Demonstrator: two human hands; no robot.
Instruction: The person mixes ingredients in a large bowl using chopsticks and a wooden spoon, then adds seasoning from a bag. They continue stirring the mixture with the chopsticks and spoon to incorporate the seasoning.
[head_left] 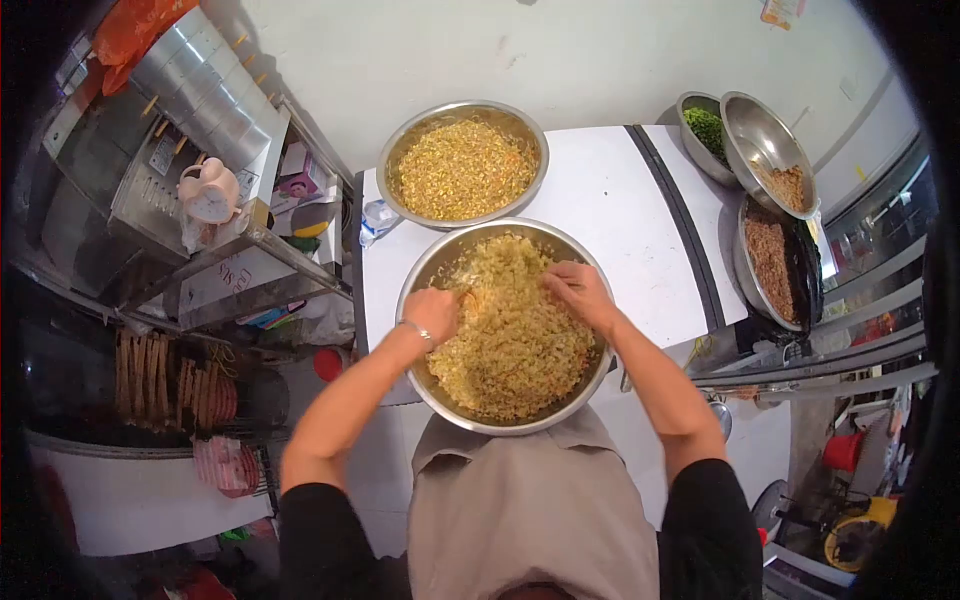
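Observation:
A large steel bowl [500,429] stands at the near edge of the white table, against my apron. It is heaped with a yellowish, finely chopped food mixture [510,345] with orange shreds in it. Over the left part of the heap is my left hand [435,312], fingers curled closed and a bracelet at its wrist. My right hand [582,293] is at the right side, its fingers drawn together at the mixture. What either hand grips is hidden. Right behind stands a second steel bowl [385,180], filled with a coarser yellow chopped mixture [465,170].
At the table's right end are bowls of chopped greens [704,130] and brown crumbly food [768,255], with a tilted steel bowl [745,135] above. A dark strip [675,215] crosses the white table [600,185]. On the left, a metal rack [285,255] carries a pink clock [209,192].

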